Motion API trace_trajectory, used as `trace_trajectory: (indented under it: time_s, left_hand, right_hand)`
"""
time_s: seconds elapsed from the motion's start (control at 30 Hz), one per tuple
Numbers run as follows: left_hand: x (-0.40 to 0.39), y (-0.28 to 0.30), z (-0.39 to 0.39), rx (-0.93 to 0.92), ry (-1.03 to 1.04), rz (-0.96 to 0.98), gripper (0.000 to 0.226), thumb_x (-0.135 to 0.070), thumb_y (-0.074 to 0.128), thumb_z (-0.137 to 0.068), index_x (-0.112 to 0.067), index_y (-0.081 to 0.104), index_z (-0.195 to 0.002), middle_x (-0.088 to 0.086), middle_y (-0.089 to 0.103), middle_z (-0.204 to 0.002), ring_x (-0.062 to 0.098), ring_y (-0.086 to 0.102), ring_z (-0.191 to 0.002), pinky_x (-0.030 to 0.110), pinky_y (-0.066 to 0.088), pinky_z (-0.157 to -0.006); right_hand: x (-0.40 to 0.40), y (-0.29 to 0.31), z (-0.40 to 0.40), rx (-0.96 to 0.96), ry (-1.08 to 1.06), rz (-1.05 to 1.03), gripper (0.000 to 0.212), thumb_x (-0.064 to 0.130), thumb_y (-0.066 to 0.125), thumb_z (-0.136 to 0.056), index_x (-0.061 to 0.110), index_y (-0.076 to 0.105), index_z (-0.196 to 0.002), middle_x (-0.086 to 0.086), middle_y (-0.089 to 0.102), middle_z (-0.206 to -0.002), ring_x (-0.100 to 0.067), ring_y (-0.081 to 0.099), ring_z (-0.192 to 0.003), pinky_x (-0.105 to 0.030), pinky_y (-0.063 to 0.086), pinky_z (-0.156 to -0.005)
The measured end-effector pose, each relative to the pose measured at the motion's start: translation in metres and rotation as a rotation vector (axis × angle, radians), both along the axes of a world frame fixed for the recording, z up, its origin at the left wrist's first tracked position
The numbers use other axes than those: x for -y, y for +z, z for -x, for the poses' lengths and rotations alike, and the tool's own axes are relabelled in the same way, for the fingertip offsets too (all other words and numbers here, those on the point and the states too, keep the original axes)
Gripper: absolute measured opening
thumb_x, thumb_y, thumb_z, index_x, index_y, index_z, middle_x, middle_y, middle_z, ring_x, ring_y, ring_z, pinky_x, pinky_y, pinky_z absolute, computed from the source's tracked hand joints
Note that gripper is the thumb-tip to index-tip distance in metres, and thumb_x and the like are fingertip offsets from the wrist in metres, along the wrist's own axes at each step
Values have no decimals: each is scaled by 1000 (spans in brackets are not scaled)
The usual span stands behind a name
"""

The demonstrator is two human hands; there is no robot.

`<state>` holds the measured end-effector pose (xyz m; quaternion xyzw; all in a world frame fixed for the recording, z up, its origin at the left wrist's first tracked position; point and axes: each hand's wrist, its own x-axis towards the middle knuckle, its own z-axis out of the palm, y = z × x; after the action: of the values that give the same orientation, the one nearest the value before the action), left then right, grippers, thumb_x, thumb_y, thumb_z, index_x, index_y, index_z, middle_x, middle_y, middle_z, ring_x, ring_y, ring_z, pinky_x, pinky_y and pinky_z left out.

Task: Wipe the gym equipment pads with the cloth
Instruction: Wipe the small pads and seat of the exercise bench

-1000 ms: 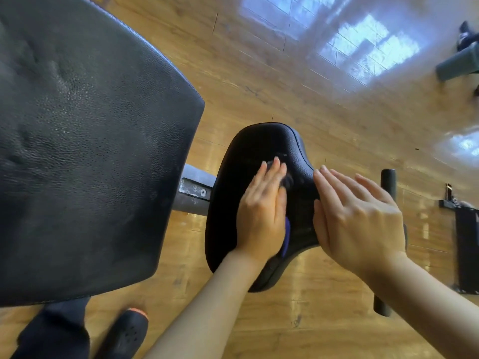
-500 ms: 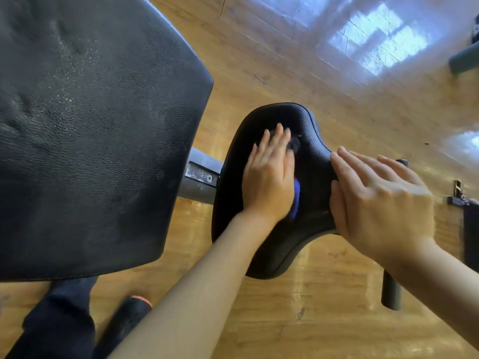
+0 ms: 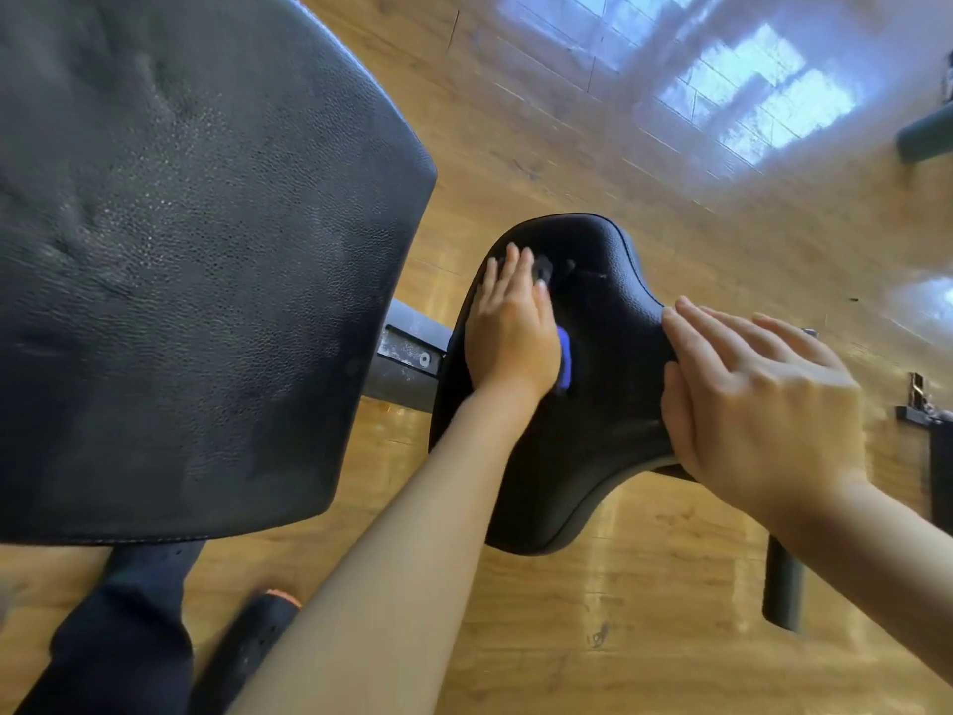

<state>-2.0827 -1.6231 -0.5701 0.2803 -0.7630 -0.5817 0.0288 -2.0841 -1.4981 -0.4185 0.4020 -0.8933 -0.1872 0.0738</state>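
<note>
The big pad (image 3: 196,240) at the left is black, with a grainy leather texture and some dents. The seat (image 3: 593,456) beside it is smaller, black and smooth, with rounded edges, above a glossy wooden floor (image 3: 515,121). The right hand (image 3: 758,399) rests on the seat's right edge, fingers straight and together, holding nothing. The left hand (image 3: 510,322) presses flat on the seat, fingers straight, over a blue cloth (image 3: 564,361) that shows only at its side.

The left hand (image 3: 510,330) has slid the cloth (image 3: 563,361) toward the seat pad's (image 3: 608,436) left edge
</note>
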Motion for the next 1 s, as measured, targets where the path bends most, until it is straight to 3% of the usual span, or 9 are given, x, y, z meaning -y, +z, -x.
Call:
trace_trajectory:
  time_s: [0.13, 0.27, 0.47, 0.63, 0.73, 0.83, 0.87, 0.93, 1.0]
  left_hand:
    - [-6, -7, -40, -168, -52, 8, 46, -29, 26, -104, -14, 36, -147, -1, 30, -156, 11, 15, -147, 21, 13, -117]
    - [-12, -22, -113, -225, -115, 64, 46, -29, 25, -102, -17, 30, -146, -5, 30, -154, 10, 19, -147, 27, 21, -116]
    - [6, -2, 4, 33, -6, -38, 45, -26, 26, -106, -16, 30, -150, -2, 22, -159, 10, 10, -148, 31, 15, -120]
    - [-23, 33, -36, -224, -88, -53, 43, -23, 31, -104, -15, 37, -147, -2, 29, -157, 5, 12, -146, 29, 18, -119]
    - [-22, 42, -52, -231, -142, -243, 50, -29, 30, -99, -20, 32, -149, -7, 25, -158, 0, 9, -145, 28, 15, -120]
    - [1, 53, -47, -186, -124, -807, 63, -13, 34, -90, -25, 21, -150, -5, 22, -159, -7, 22, -138, 17, 23, -112]
    - [5, 57, -49, -180, -106, -904, 61, -8, 35, -88, -24, 23, -146, 0, 26, -157, -6, 28, -135, 15, 29, -107]
    - [9, 60, -51, -147, -83, -931, 38, -13, 37, -97, -19, 31, -134, 8, 44, -141, 4, 46, -125, 14, 42, -96]
    - [16, 60, -50, -66, -48, -932, 27, -22, 36, -105, -18, 38, -131, 4, 52, -132, 9, 55, -116, 11, 48, -83]
  right_hand:
    - [-1, -1, 1, 0, 2, 3, 41, 25, 39, -98, 3, 64, -121, -16, 64, -122, -34, 64, -108, -47, 45, -96]
    - [0, 0, -1, 11, -5, 4, 42, 26, 38, -98, 3, 64, -121, -16, 64, -122, -33, 64, -109, -46, 45, -97]
    - [1, 0, -1, 18, -18, 12, 42, 26, 38, -98, 4, 65, -121, -16, 64, -122, -33, 64, -109, -48, 46, -97]
    - [3, 3, -2, 75, -70, -16, 42, 29, 40, -96, 5, 64, -121, -15, 64, -122, -31, 64, -109, -47, 46, -97]
    - [8, 8, -2, 127, -113, -105, 46, 32, 36, -97, 8, 60, -127, -16, 59, -130, -33, 58, -118, -50, 40, -102]
    - [16, 14, -6, 161, -110, -124, 46, 24, 45, -95, 8, 45, -139, -20, 41, -146, -36, 37, -136, -56, 32, -109]
    - [20, 12, -11, 212, -71, -96, 48, 19, 50, -94, 7, 42, -140, -20, 40, -147, -36, 36, -137, -54, 33, -109]
    - [35, 3, -27, 325, 27, -16, 51, 12, 55, -89, 2, 46, -138, -20, 48, -140, -34, 46, -131, -47, 42, -106]
    - [53, -9, -38, 374, 10, 67, 54, 7, 68, -80, -5, 53, -130, -20, 61, -126, -31, 60, -115, -39, 50, -95]
